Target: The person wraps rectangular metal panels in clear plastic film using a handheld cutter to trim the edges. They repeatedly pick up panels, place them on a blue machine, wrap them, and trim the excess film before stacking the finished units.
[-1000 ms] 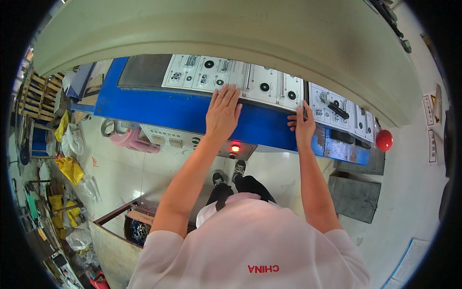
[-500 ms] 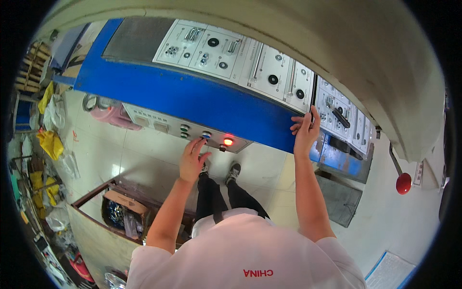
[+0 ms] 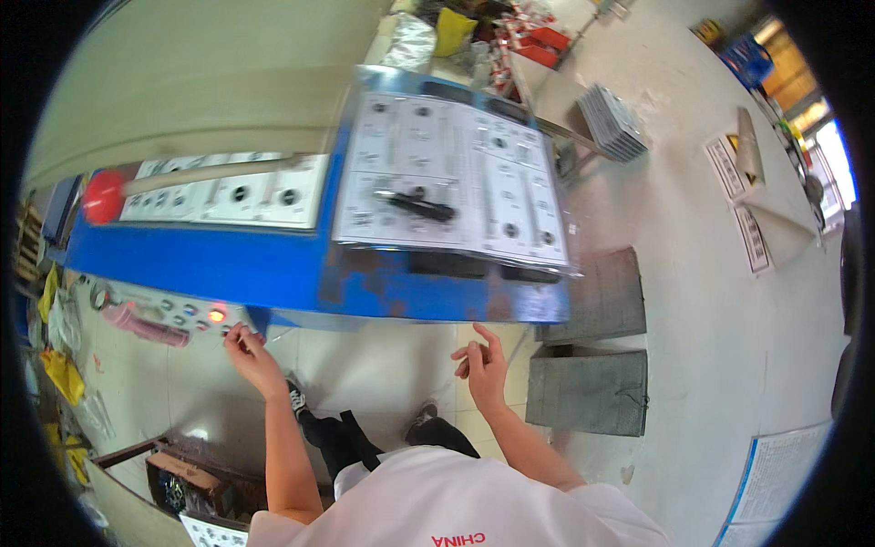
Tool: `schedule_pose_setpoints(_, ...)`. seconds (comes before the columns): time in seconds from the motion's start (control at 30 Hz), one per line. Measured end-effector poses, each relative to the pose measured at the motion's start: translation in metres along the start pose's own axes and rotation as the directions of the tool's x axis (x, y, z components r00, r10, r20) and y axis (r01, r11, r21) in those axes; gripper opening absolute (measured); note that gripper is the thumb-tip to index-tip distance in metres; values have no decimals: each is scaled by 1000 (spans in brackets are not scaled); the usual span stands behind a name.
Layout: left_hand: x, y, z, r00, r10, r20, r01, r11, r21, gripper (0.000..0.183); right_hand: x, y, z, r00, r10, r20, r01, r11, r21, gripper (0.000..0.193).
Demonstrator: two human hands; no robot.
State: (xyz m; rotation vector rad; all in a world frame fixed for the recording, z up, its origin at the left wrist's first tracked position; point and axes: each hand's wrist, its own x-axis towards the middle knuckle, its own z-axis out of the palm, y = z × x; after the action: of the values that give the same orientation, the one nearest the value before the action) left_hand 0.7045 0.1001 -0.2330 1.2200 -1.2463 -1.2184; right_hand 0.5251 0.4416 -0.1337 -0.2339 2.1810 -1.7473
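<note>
**Cards laid out, left hand down at the control panel**

So the laying-out part looks done to me: both white cards are lying on your blue worktop (image 3: 210,252). The panel bit looks unfinished, and I can't tell what's left past that.

From the left: the red ball (image 3: 103,198) on its lever crosses in front of the left card (image 3: 264,202), which has black round parts on it. Below that, the control panel (image 3: 182,311) has a red lamp (image 3: 217,314) lit. Your left hand (image 3: 253,357) is at the panel's right end, fingers bent. It's too small and blurry for me to say whether you're actually gripping anything there.

Further right, the right card (image 3: 451,173) sits under shiny clear film, with a black handle (image 3: 417,206) on top. Your right hand (image 3: 483,365) hangs just off the worktop's front edge, loosely open, index finger out, the others curled, nothing in it.
</note>
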Motion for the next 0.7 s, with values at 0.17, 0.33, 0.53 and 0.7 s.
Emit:
schedule_pose_setpoints(0.17,-120,70,174,884,-81,461,271,892,-363,34,28,6,-190,982,-20,-190,37,995,88,33)
schedule_pose_setpoints(0.33,-76,63,267,941,-173,291,289,857,-427,38,115,-8,-286,981,-74,-179,98,986,132,32)
schedule_pose_setpoints(0.53,-51,28,278,987,-154,-34,127,904,-408,35,284,-3,-305,986,-109,-127,116,992,48,30)
schedule_pose_setpoints(0.7,-61,32,277,963,-160,-216,84,943,-323,24,406,-11,-290,996,68,65,-82,966,246,41)
